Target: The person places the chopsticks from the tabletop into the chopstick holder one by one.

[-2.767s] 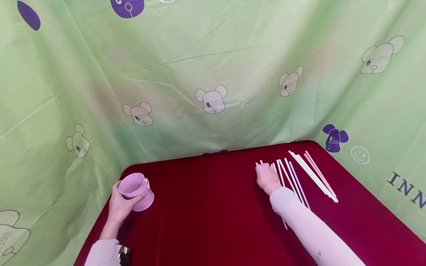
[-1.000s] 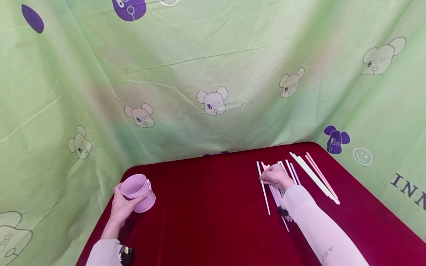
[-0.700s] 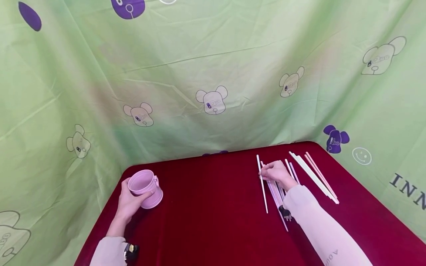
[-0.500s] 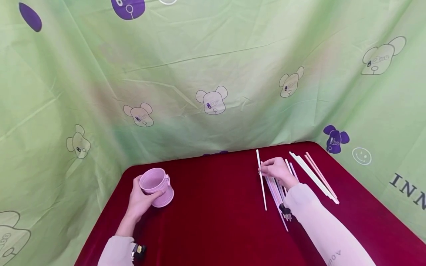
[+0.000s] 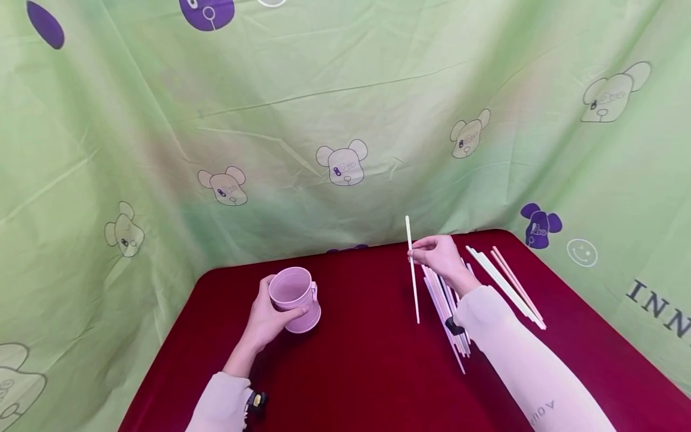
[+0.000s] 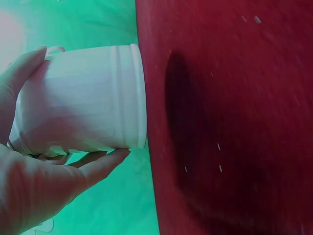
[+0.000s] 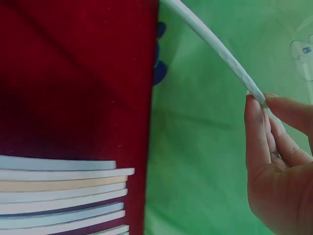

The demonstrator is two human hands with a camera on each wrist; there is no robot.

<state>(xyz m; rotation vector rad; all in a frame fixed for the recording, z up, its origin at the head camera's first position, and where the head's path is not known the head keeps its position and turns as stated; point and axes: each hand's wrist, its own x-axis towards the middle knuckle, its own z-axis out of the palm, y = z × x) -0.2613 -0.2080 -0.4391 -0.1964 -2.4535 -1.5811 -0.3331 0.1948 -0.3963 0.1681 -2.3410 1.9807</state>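
Observation:
My left hand (image 5: 264,321) grips a small pink bucket (image 5: 303,302) by its side, thumb across the front and its open top tilted toward me. In the left wrist view the bucket (image 6: 85,98) hangs just off the red cloth, its dark shadow apart from the base. Between thumb and fingertips my right hand (image 5: 444,258) pinches a thin white straw (image 5: 414,285), which stands nearly upright above the table. The right wrist view shows the pinch near one stretch of the straw (image 7: 217,46). Beneath the right hand and forearm lies a row of pastel straws (image 5: 439,300), partly hidden.
Farther right on the red tablecloth (image 5: 356,360) lie pale green straws (image 5: 502,279) and pink straws (image 5: 515,282). A green curtain (image 5: 281,138) printed with bear heads hangs behind the table and along both sides.
My left hand has carried the bucket rightward toward the middle. The right hand has picked a white straw out of the row and raised it, shifting slightly left.

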